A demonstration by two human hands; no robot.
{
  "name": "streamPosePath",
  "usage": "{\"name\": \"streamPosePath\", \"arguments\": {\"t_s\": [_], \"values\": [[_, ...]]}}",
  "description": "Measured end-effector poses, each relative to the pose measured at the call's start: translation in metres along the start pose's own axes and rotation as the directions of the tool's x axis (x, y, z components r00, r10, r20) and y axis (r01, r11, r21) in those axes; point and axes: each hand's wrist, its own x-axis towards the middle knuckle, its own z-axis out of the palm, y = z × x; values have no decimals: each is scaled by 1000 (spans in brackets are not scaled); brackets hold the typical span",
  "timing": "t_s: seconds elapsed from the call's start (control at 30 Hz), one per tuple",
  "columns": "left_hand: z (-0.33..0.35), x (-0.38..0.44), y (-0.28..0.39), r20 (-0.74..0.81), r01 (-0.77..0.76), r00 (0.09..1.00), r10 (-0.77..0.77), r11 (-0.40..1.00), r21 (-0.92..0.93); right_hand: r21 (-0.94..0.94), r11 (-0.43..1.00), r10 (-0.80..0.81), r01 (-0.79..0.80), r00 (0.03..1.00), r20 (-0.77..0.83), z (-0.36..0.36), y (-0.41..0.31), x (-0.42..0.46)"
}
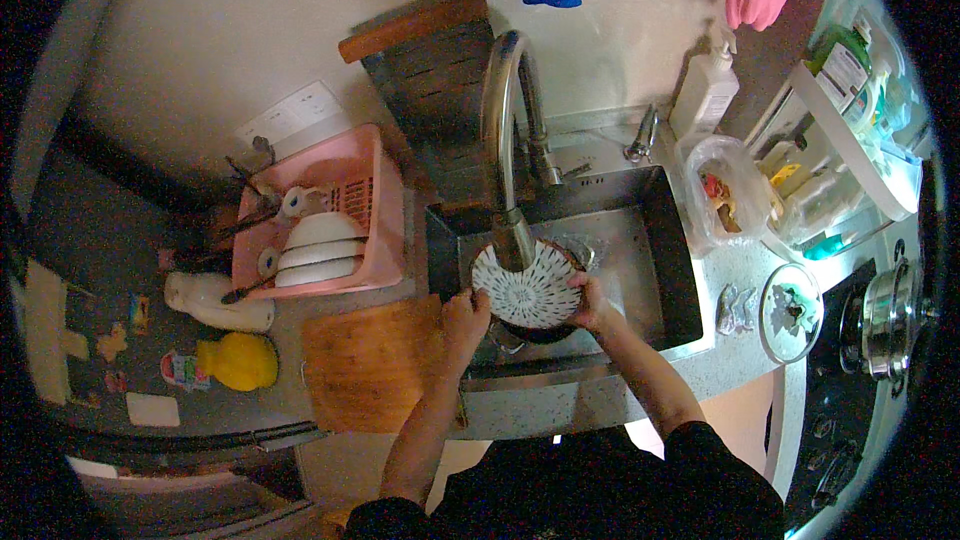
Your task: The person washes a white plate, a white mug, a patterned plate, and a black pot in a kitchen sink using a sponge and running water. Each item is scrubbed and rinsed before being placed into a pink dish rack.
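Over the stainless steel sink (630,255) I hold a round patterned dish (525,296), white with dark radial dashes, with both hands. My left hand (466,315) grips its left rim, and my right hand (592,302) grips the right rim, thumb on top. The spout of the curved metal faucet (514,244) hangs just above the dish and covers part of its far side. Whether water runs cannot be told. Beneath the dish a dark round vessel (536,332) shows only at its near edge; the rest is hidden.
Left of the sink lie a wooden cutting board (367,367) and a pink dish rack (390,240) with stacked white bowls (319,255). To the right stand a bag-lined container (690,202), a glass lid (791,345), a white pump bottle (705,94) and a steel pot (889,322) on the stove.
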Motion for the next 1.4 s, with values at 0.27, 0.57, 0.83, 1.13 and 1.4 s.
{"name": "streamPosePath", "arguments": {"t_s": [0.27, 0.57, 0.83, 1.13, 1.4], "values": [[48, -21, -57, 782, 771, 591, -196, 423, -477, -368, 930, -175, 26, 909, -378, 36, -13, -27], [45, -26, -33, 249, 181, 966, -66, 864, -470, -199, 938, -320, 282, 927, -196, -7, -38, -12], [8, -22, -24, 43, -8, 999, 30, 899, -437, -84, 966, -256, 243, 947, -197, 0, -20, 17], [34, -31, -42, 35, -16, 999, 37, 884, -468, -486, 859, -386, 161, 828, -407, 27, -23, -10], [12, -30, -21, -5, -79, 997, 82, 941, -329, -129, 934, -350, 332, 923, -162, 10, -29, -8]]}}
